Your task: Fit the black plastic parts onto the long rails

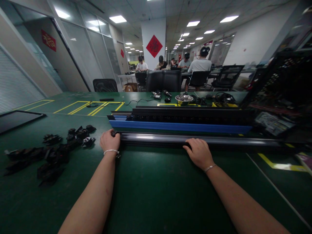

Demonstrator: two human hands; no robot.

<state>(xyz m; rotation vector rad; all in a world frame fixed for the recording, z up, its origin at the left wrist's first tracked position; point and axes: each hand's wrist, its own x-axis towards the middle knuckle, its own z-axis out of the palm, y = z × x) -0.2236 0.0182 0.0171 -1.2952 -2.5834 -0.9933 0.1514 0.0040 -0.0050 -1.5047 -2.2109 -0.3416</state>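
A long, glossy black bar lies crosswise on the green table in front of me. At its left end my left hand is closed, the fingers wrapped round a small dark end piece that they mostly hide. Farther right, my right hand grips the bar near its middle, fingers over the top and thumb on the near side. Just behind the bar lie a long blue rail and black profiles, parallel to it.
Several small black parts are heaped on the left of the green table. A dark flat panel lies at the far left. Behind the rails are a metal bowl and cables. People sit at tables farther back.
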